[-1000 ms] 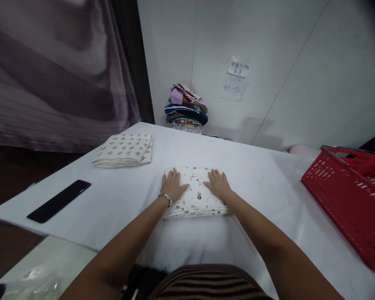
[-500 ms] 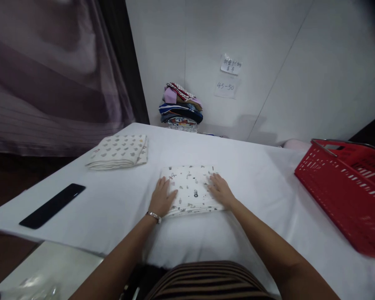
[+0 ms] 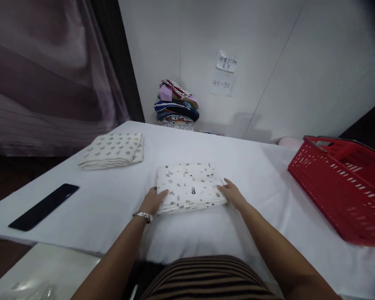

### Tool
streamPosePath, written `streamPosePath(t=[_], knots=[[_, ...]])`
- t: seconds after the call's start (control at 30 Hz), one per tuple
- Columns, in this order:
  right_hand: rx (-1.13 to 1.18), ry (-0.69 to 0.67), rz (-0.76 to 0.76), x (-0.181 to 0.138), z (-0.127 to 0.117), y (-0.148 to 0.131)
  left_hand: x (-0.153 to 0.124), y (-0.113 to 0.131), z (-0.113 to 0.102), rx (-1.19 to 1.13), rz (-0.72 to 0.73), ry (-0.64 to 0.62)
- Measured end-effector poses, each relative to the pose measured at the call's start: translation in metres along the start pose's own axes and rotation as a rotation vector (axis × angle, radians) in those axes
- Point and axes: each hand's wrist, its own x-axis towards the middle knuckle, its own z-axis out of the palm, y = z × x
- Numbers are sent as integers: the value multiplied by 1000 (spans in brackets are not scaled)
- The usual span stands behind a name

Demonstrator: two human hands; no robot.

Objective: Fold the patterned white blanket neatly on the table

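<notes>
A folded white cloth with small dark prints [image 3: 189, 185] lies on the white table [image 3: 256, 175] in front of me. My left hand [image 3: 152, 201] grips its near left corner, thumb on top and fingers tucked under the edge; a bracelet circles that wrist. My right hand [image 3: 233, 194] holds the near right corner the same way, fingers curled at the edge.
A second folded cloth with grey prints [image 3: 112, 149] lies at the far left. A black flat slab [image 3: 43, 206] rests near the left edge. A red plastic basket [image 3: 343, 187] stands at the right. A pile of coloured fabrics [image 3: 176, 104] sits against the wall under paper notes [image 3: 226, 63].
Both hands have slid from flat on top of the printed cloth back to its near corners and closed on the edges. The camera has shifted slightly.
</notes>
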Motion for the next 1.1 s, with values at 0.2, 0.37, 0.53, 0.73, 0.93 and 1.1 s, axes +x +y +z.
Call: streamPosePath(t=[0.2, 0.37, 0.53, 0.73, 0.93, 1.1], knots=[[83, -94, 18, 0, -6, -5, -2, -6, 8, -108, 0, 35], [99, 6, -17, 16, -19, 6, -13, -10, 29, -174, 90, 14], [-48, -4, -39, 21, -26, 9, -20, -10, 34, -144, 71, 31], [-492, 195, -407, -4, -19, -1, -38, -14, 23, -104, 95, 53], [-462, -89, -749, -39, 26, -18, -62, -22, 25, 18, 483, 240], [-498, -301, -879, -53, 64, -33, -67, -20, 19, 269, 670, 188]])
